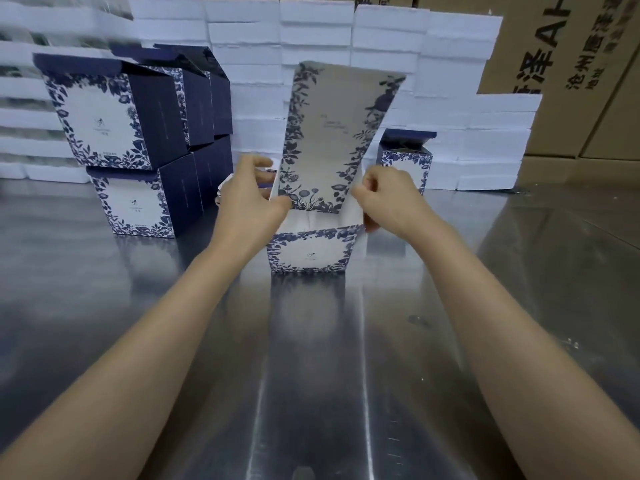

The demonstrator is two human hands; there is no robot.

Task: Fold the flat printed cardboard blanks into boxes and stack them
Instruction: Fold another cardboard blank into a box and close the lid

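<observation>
Bare forearms reach out over the steel surface [311,375] to the half-folded box [311,252], which stands in the middle directly between the two hands. The left hand [251,199] curls its fingers over the box's left wall, thumb against the near-left corner. The right hand [388,202] pinches the right wall with bent fingers. Neither hand is nearer, as each is already touching its own side. The lid panel [332,133] rises from the far edge with its long axis nearly upright, leaning slightly to the right and away. Closing it would probably mean bringing that panel forward and down towards the near wall. Finished boxes [114,112] sit stacked at the far left, well apart from the hands.
</observation>
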